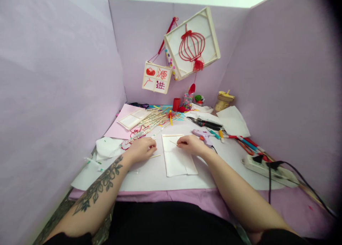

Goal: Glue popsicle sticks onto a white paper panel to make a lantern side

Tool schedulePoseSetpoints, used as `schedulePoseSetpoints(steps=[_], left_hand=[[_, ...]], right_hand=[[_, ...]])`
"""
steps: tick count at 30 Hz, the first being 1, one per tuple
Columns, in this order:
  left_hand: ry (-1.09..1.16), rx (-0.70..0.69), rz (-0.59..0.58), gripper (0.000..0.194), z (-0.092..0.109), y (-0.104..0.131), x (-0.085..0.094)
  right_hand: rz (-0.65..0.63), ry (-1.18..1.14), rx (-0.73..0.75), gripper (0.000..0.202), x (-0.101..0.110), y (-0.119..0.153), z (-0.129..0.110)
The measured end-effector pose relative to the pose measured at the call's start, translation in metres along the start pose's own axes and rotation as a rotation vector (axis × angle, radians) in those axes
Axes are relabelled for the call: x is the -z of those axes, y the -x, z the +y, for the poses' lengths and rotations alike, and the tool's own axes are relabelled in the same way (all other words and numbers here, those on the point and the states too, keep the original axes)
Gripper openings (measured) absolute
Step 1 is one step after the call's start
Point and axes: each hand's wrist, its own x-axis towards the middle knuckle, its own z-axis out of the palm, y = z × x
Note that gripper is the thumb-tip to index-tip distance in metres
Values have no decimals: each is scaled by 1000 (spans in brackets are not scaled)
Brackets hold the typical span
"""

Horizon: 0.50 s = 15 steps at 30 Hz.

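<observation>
My right hand (190, 144) pinches a thin stick (173, 142) over the white sheet (177, 159) mid-frame; my left hand (141, 149), curled loosely, rests beside it to steady things.

A paper sheet (177, 159) is lying mid-table (149, 177), a glue gun (202, 135) sitting just right of it, sticks (153, 118) piling behind toward the far-left corner, a power strip (267, 166) resting at the right edge.
</observation>
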Motion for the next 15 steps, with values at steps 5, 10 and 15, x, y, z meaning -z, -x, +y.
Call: schedulePoseSetpoints(steps=[5, 10, 15], left_hand=[[91, -251, -102, 29, 18, 0, -10], [2, -319, -145, 29, 18, 0, -18], [0, -311, -141, 32, 17, 0, -18]], right_hand=[[-1, 169, 88, 18, -15, -1, -3], [-1, 258, 85, 17, -22, 1, -8], [-12, 272, 89, 17, -22, 1, -7]])
